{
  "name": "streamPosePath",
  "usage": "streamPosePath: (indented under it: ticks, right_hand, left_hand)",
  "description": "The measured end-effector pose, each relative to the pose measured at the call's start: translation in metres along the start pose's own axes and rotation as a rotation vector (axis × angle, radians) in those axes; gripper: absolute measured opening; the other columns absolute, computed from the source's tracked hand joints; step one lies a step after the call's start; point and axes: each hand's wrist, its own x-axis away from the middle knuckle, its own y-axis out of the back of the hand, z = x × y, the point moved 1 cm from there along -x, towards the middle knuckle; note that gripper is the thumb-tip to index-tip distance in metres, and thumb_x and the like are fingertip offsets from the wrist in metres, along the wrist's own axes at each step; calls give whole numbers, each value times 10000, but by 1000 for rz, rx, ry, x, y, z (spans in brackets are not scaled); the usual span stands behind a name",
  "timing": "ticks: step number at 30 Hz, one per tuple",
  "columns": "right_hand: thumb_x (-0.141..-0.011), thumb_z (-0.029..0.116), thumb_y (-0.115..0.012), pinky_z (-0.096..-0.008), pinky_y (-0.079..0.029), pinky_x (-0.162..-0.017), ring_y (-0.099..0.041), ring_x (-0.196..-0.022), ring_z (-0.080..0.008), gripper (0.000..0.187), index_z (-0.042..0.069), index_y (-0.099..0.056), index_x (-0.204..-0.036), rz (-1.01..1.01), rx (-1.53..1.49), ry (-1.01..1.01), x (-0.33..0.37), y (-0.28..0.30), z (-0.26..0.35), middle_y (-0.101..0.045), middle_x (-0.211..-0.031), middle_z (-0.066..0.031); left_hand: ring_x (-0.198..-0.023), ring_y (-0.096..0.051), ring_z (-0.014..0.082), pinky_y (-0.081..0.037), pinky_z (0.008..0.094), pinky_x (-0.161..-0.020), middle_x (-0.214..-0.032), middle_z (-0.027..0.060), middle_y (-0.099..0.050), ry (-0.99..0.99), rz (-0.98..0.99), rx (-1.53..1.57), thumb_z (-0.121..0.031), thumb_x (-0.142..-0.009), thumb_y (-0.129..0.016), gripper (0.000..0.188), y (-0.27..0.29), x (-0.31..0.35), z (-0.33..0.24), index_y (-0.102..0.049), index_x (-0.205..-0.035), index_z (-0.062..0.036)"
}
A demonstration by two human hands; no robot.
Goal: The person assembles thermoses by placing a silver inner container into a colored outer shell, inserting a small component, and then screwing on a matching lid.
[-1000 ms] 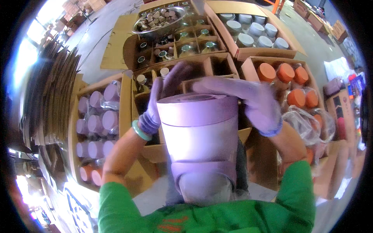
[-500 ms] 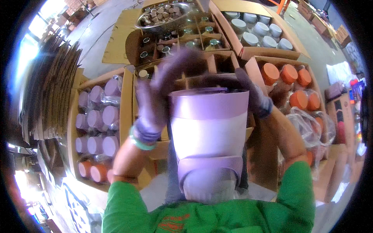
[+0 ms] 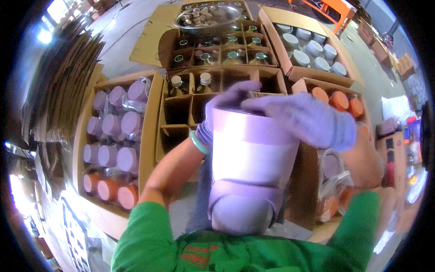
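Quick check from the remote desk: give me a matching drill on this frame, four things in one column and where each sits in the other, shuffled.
Things:
1. purple stack of lids
2. metal bowl
3. orange lids
4. white lids

Places:
A. box at the upper right
B. on top of the far divided box
C. between both gloved hands, left hand and right hand
D. box just beyond the right hand

Pairs: 1-C, 2-B, 3-D, 4-A
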Motion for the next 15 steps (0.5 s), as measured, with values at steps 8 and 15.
streamPosePath:
  ticks: [8, 15]
  right_hand:
    - [-835, 186, -720, -371, -515, -835, -666, -917, -262, 301, 43, -611, -1076, 226, 173, -313, -7, 25, 35, -671, -967, -147]
    - [-826, 411, -752, -341, -438, -617, -551, -680, -176, 454, 11, -545, -882, 170, 339, -795, -8, 12, 101, -565, -734, -89]
  left_hand:
    - [-989, -583, 162, -456, 288, -914, -1031, 87, -623, 18, 74, 312, -206, -857, -542, 304, -41, 9, -50, -591, -1060, 14]
    - [-793, -530, 101, -448, 233, -701, -905, 17, -606, -74, -35, 13, -70, -795, -466, 290, -72, 20, -60, -652, -1013, -18]
